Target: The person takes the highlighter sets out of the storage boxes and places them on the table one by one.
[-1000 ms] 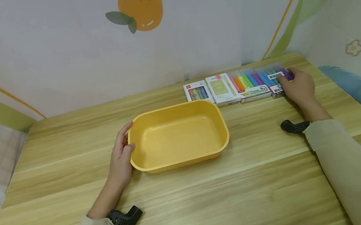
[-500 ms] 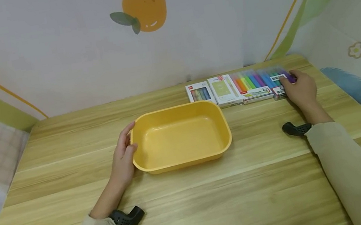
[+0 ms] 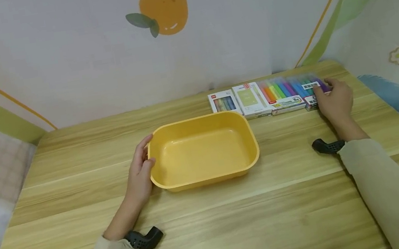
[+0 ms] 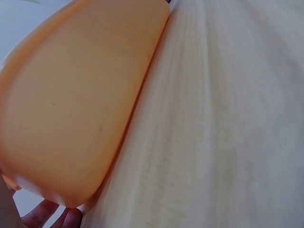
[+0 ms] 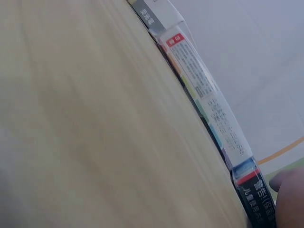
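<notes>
A yellow plastic basin (image 3: 204,154) stands on the table, with nothing in it. My left hand (image 3: 139,175) grips its left end, thumb at the rim and fingers round the outer wall. In the left wrist view the basin's side wall (image 4: 71,95) fills the upper left, with fingertips (image 4: 42,211) below it. At the back right, my right hand (image 3: 337,102) holds the rightmost clear pack of coloured pens (image 3: 297,85), thumb on its top and fingers at its right edge. The right wrist view shows the pack's dark printed end (image 5: 256,199) beside a blurred finger.
Left of that pack, side by side, lie a pack of rainbow-coloured pens (image 3: 285,103), a white box with a green panel (image 3: 252,101) and a small windowed box (image 3: 224,103). A wall (image 3: 95,62) rises behind the wooden table (image 3: 238,222).
The head view has shifted slightly, so everything appears a little further right. Both hands, the basin and the packs keep their places on the table.
</notes>
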Demonstrator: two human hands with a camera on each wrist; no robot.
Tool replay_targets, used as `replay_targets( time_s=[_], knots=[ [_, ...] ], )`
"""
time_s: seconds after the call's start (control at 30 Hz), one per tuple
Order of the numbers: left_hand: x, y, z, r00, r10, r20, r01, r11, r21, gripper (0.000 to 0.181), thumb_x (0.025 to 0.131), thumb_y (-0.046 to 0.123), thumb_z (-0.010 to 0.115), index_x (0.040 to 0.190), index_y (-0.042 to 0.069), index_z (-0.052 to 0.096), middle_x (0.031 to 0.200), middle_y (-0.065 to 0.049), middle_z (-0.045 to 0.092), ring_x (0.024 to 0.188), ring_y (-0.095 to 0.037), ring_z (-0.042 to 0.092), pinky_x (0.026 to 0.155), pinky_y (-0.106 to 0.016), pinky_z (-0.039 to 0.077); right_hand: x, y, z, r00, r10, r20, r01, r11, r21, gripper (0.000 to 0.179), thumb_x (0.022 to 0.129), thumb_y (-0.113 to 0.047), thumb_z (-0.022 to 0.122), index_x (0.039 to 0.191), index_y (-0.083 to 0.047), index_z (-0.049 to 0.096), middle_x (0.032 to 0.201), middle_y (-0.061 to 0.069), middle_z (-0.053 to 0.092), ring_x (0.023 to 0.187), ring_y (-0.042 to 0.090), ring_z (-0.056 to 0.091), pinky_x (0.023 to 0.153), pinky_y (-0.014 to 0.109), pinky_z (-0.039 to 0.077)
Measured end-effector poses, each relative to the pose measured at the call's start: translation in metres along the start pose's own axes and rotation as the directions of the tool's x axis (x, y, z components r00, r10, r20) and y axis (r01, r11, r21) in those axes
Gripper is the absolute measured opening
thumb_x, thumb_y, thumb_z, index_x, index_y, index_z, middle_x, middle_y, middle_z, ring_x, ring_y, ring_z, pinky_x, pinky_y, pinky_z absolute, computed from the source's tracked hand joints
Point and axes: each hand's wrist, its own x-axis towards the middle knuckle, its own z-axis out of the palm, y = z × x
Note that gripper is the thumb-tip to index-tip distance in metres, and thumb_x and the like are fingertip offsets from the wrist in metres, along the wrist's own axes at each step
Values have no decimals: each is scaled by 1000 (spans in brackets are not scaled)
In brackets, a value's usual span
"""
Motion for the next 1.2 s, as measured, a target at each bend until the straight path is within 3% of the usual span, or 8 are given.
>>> replay_targets(
  time_s=[0.37, 0.57, 0.6, 0.8, 0.83, 1.03, 1.2],
  knots=[
    [2, 1, 2, 1000, 6, 5, -6, 1000, -9, 59, 99, 4, 33, 156, 19, 35, 148, -21, 47, 108, -20, 61, 77, -23, 58, -9, -11, -6, 997, 72, 8, -72, 996, 57, 62, 101, -39, 46, 150, -1, 46, 151, 26, 47, 143, 45, 31, 118, 55, 22],
    [-2, 1, 2, 1000, 6, 0, -6, 1000, 20, 59, 99, 5, 34, 157, 20, 35, 148, -22, 48, 111, -27, 59, 78, -22, 57, -12, -22, -13, 999, 17, 48, -22, 994, 108, 64, 102, -43, 46, 152, -3, 43, 157, 22, 40, 148, 43, 27, 122, 56, 20],
    [-2, 1, 2, 1000, 6, -1, -6, 1000, 22, 60, 99, 5, 34, 157, 20, 35, 148, -22, 48, 113, -29, 58, 79, -22, 56, -13, -26, -15, 999, 0, 53, -5, 994, 108, 65, 102, -44, 46, 152, -3, 43, 153, 24, 44, 140, 43, 36, 119, 54, 26],
    [-5, 3, 0, 998, 36, -54, -29, 992, 120, 57, 100, 9, 36, 156, 21, 37, 143, -20, 54, 114, -33, 59, 81, -17, 53, -19, -60, -30, 989, -88, 117, 72, 989, 132, 68, 100, -50, 46, 155, -8, 41, 158, 20, 41, 141, 41, 39, 117, 58, 30],
    [-5, 4, -1, 997, 42, -63, -33, 990, 136, 56, 101, 10, 36, 156, 21, 37, 142, -20, 55, 112, -33, 60, 80, -17, 53, -20, -65, -32, 984, -113, 136, 94, 986, 136, 69, 100, -50, 47, 155, -8, 41, 161, 19, 36, 148, 42, 31, 120, 62, 25],
    [-9, 8, -1, 997, -1, -73, 8, 995, 102, 53, 104, 15, 36, 157, 15, 34, 138, -24, 56, 111, -38, 62, 81, -17, 53, -29, -91, -43, 924, -259, 282, 241, 966, 97, 70, 100, -52, 49, 156, -11, 39, 161, 22, 36, 147, 48, 30, 112, 71, 27],
    [-12, 17, -10, 994, -78, -72, 83, 994, 73, 55, 107, 24, 36, 159, 11, 26, 147, -24, 49, 126, -39, 56, 88, -12, 48, -36, -114, -47, 843, -394, 367, 386, 917, 98, 67, 100, -50, 53, 155, -12, 42, 159, 19, 41, 143, 46, 38, 108, 69, 35]
  ],
)
